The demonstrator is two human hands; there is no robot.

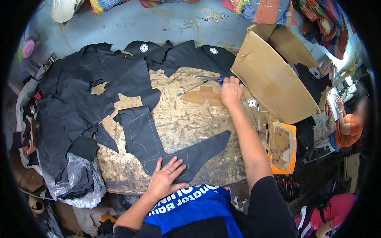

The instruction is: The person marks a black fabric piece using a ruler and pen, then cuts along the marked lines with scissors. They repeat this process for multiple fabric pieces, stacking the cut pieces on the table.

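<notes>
My left hand (166, 177) lies flat, fingers spread, on the near end of a black leather piece (147, 137) marked with pale outlines, spread on the worn wooden table (186, 119). My right hand (231, 91) reaches far across the table and closes on the blue handles of a pair of scissors (208, 78), whose blades point left. A thin metal tool (189, 89) lies just left of that hand, beside a brown pattern piece (204, 97).
Several black leather scraps (75, 103) pile up at the left and back. A large open cardboard box (274, 75) stands at the right. Orange and brown pattern cards (282, 148) lie at the table's right edge. Another person (349, 123) sits at far right.
</notes>
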